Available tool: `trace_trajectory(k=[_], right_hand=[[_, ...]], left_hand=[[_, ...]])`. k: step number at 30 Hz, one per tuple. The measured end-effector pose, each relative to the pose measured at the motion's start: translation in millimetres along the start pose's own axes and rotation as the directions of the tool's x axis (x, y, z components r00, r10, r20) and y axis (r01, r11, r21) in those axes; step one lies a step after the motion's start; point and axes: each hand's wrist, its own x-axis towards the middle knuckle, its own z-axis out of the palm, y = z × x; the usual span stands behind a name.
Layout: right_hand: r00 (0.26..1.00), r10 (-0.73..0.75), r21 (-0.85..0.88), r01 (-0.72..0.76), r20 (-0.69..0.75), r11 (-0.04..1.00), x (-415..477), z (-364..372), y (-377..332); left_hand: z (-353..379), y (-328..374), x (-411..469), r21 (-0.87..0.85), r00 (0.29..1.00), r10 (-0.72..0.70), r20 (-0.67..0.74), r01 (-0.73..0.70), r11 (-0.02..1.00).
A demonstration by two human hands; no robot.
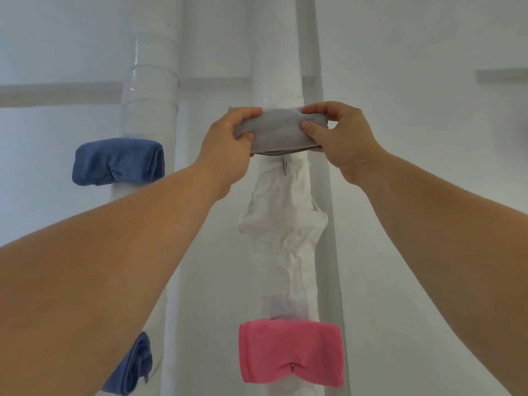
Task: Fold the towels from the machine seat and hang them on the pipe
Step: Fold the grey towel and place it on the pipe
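The grey towel [280, 130], folded into a short thick band, sits high against the front of the right-hand white pipe [275, 81], held there at both ends. The left grip [228, 144] pinches its left end, thumb underneath and fingers curled over the top edge. The right grip [340, 138] pinches the right end the same way, so both are closed on the cloth and neither is free. Just under the towel's lower edge a small metal hook [285, 167] juts from the pipe's crumpled white wrapping [283, 224]; the towel does not look caught on it yet, so this hanging seems unfinished. Further down the same pipe a folded pink towel [291, 352] already hangs, with a small metal catch showing at its lower middle. On the left pipe [150, 90] a folded blue towel [118, 161] hangs at about the same height as the grey one, and a second blue towel [133, 364] hangs well below it, partly behind the left forearm. By this reckoning three towels are done and a fourth is being fixed. The machine seat is out of view, so whether more remain cannot be told.
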Motion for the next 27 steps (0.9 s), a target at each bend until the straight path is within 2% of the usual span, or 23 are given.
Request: trace_trajectory(k=[4, 10, 15, 19, 27], right_hand=[[1.0, 0.019, -0.077, -0.02, -0.01, 0.997, 10.1, 12.7, 24.7], [0.999, 0.018, -0.056, -0.02, -0.035, 0.998, 7.1, 12.4, 40.7], [0.997, -0.077, -0.199, 0.07, -0.027, 0.978, 1.4, 13.1, 38.6], [0.997, -0.045, -0.146, 0.036, -0.057, 0.989, -6.6, 13.0, 47.7], [0.996, 0.043, -0.013, -0.044, -0.073, 0.999, -18.4, -0.8, 55.0]], left_hand=[[6.8, -24.7, 10.8, 0.016, 0.998, -0.065, 0.01, 0.065, 0.998], [8.7, -37.5, 8.0, -0.003, 0.999, -0.05, 0.019, 0.05, 0.999], [11.2, -47.7, 3.8, -0.022, 0.999, -0.042, 0.008, 0.042, 0.999], [15.6, -56.3, 3.1, -0.03, 1.0, -0.025, -0.009, 0.024, 0.999], [19.6, -47.9, -2.7, -0.068, 0.998, -0.025, 0.058, 0.029, 0.997]])
